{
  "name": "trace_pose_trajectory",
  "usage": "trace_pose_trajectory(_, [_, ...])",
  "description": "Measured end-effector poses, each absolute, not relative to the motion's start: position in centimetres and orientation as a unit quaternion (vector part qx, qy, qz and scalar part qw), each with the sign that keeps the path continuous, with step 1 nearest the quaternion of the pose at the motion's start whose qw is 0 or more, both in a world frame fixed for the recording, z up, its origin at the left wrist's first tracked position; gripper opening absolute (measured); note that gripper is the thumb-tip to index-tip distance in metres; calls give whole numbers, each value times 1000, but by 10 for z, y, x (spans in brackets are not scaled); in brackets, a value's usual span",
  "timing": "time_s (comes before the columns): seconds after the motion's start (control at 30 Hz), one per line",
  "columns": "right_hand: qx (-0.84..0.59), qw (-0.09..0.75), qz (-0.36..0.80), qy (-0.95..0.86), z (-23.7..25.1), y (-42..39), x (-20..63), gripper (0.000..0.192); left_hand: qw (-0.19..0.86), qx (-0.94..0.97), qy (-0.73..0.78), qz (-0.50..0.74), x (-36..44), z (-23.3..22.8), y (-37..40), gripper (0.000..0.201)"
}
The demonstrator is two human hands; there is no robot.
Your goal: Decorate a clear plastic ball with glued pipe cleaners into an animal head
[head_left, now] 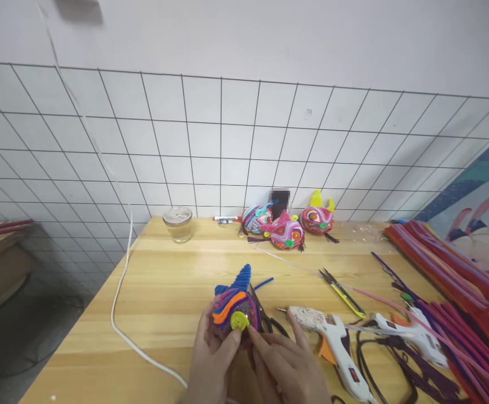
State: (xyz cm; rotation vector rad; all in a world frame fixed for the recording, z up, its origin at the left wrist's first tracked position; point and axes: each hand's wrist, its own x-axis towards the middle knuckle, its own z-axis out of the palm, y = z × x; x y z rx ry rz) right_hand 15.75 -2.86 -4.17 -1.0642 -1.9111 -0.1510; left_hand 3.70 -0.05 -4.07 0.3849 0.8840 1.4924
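Note:
My left hand (214, 350) grips a round pipe-cleaner figure (238, 306) from its left side, thumb against its front. Blue, orange, pink and purple stripes cover the ball, and a ribbed blue fin stands up on top. A yellow pipe-cleaner spiral (240, 321) sits on the front, by my left thumb tip. My right hand (284, 359) closes on the ball from the right, with a fingertip at the spiral's edge; its lower fingers are partly hidden. Dark-handled scissors (275, 325) lie just behind the ball, next to a short blue pipe cleaner (264, 283).
Two white glue guns (341, 350) (416, 336) lie at the right with cords. Yellow-handled snips (343, 294), bundled pipe cleaners (446, 264), several finished figures (287, 233), a marker (227, 219) and a glass cup (178, 225) are around. A white cable (118, 314) crosses the table's left.

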Motion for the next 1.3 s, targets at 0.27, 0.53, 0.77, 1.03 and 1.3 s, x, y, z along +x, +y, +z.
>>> trace_pose_trajectory(0.27, [-422,479,-81,-766,-43,-25,155,38,625,162,395,654,39,-32,-3,65])
trace_pose_trajectory(0.53, [-424,480,-86,-763,-42,-26,153,35,613,164,404,659,39,-40,-2,65])
trace_pose_trajectory(0.77, [-429,482,-87,-759,-39,-26,152,36,610,169,416,653,38,-43,-2,67])
trace_pose_trajectory(1.03, [-432,481,-86,-758,-42,-27,152,37,614,164,416,651,39,-45,-1,69])
trace_pose_trajectory(1.3, [-432,469,-89,-766,-41,-27,152,39,611,156,415,656,39,-39,-3,68])
